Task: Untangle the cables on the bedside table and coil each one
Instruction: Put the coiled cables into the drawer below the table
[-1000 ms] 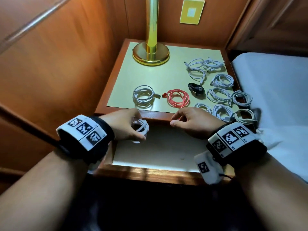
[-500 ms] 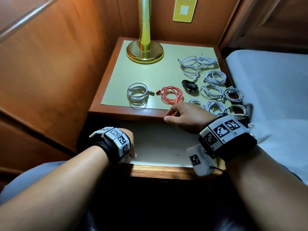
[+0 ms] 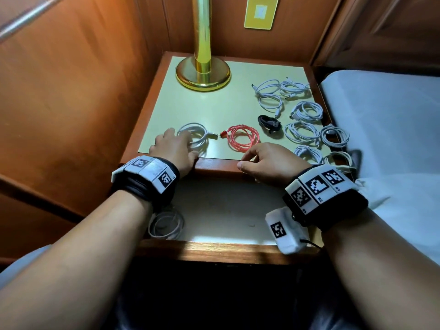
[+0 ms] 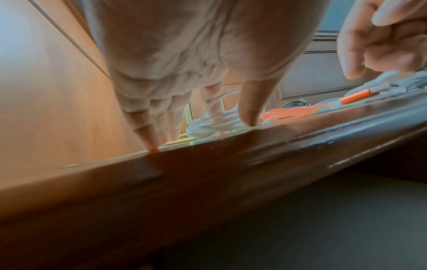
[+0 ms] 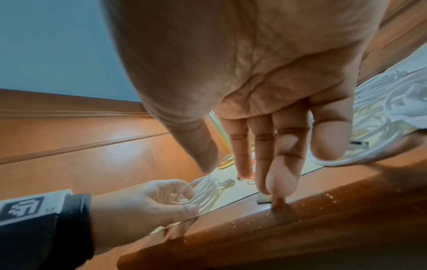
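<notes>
On the bedside table (image 3: 219, 166) a white coiled cable (image 3: 198, 135) lies at the front left. My left hand (image 3: 175, 148) grips its near side; in the right wrist view the fingers (image 5: 182, 199) pass through its loops (image 5: 208, 190). Just to its right sits a red coiled cable (image 3: 241, 138). My right hand (image 3: 266, 160) rests at the table's front rim with loosely bent fingers and holds nothing; one fingertip (image 5: 275, 193) touches the wood. Another white coil (image 3: 166, 226) lies on the lower shelf, partly hidden by my left wrist.
A small black cable (image 3: 269, 122) and several white coils (image 3: 307, 129) fill the table's right side. A brass lamp base (image 3: 203, 75) stands at the back. Wooden panelling (image 3: 71, 103) closes the left; a bed (image 3: 392, 127) borders the right.
My left hand went down to the lower shelf with a white coil, left it there, then rose to the white coil on the tabletop. The right hand stayed at the front rim.
</notes>
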Demonstrator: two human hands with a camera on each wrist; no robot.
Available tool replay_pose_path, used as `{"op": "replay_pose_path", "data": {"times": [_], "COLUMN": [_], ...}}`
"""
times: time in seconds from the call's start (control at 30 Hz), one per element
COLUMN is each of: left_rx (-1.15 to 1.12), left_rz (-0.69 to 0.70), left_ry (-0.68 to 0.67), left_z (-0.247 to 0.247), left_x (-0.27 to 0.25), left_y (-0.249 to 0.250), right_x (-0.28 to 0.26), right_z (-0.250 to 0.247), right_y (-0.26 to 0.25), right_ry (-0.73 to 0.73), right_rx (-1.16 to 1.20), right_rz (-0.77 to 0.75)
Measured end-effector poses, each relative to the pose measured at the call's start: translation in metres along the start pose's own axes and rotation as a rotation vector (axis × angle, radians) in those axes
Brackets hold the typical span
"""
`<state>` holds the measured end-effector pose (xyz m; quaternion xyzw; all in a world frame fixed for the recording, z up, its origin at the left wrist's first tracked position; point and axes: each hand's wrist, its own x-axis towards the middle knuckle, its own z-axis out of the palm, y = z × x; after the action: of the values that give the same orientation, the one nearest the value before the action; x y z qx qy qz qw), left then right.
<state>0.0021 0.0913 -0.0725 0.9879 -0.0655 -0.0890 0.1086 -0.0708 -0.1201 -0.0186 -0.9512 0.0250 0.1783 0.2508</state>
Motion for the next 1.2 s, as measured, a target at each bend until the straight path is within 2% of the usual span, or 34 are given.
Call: {"op": "replay_pose_path", "data": {"times": [0.07,0.23,0.33,0.4,0.53,0.63,0.77,0.93,1.1,1.2], "left_rx": [-0.004,0.004,-0.091,-0.072,0.119,0.212,0.419,0.381,0.242,0.075], "left_rz": [0.052,0.190,0.384,0.456,0.436,0.359,0.262,0.216,0.180,0.165], "left_ry": [-0.005,-0.142,-0.292,-0.407,-0.465,-0.508,-0.654,-0.635,-0.508,-0.358], "left_z": [-0.004,-0.017,-0.019,-0.012,0.014,0.022,0.042,0.033,0.011,-0.007], "left_x": [0.000,-0.023,-0.053,-0.071,-0.073,-0.063,-0.058,-0.057,-0.048,-0.045], "left_y": [0.000,0.004,0.008,0.013,0.021,0.033,0.025,0.028,0.017,0.007], "right_x": [0.000,-0.001,-0.001,-0.001,-0.003,-0.004,0.002,0.023,0.039,0.038], "right_z": [0.000,0.002,0.002,0.003,0.003,0.002,0.005,0.017,0.016,0.016], "right_y": [-0.001,-0.005,-0.006,-0.006,-0.007,-0.006,-0.003,-0.002,-0.001,-0.003], "right_ry": [-0.002,0.010,0.024,0.027,0.019,0.002,0.017,0.029,-0.056,-0.117], "right_rx": [-0.006,0.002,0.036,0.042,0.034,0.024,-0.007,-0.112,-0.187,-0.248], "right_rz": [0.003,-0.007,0.001,0.008,0.014,0.019,0.038,-0.009,-0.030,-0.038]}}
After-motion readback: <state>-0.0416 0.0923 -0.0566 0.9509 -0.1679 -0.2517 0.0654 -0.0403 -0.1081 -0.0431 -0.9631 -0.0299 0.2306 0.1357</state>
